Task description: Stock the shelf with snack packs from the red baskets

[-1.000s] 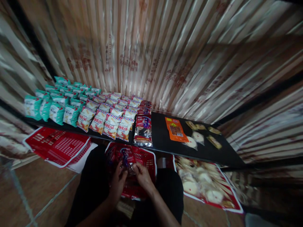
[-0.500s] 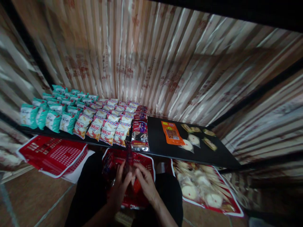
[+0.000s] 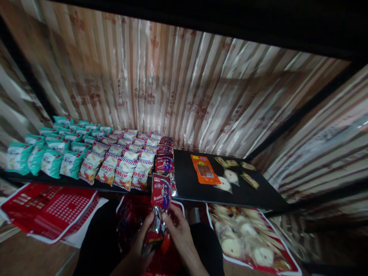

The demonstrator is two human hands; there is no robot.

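My left hand (image 3: 142,239) and my right hand (image 3: 178,234) are both closed on a dark red snack packet (image 3: 160,193), lifted upright just below the front edge of a black shelf (image 3: 198,184). The hands are over a red basket (image 3: 135,214) on my lap holding more red packets. On the shelf directly behind stands a row of the same dark red packets (image 3: 164,161).
On the shelf's left are rows of teal packets (image 3: 51,153) and orange-white packets (image 3: 120,165). To the right lie an orange pouch (image 3: 203,168) and small clear-wrapped items (image 3: 230,176). Another red basket (image 3: 48,207) sits left; a basket of wrapped buns (image 3: 250,237) sits right.
The hands lifted a dark red packet out of the lap basket up towards the shelf edge. The camera tilted upward.
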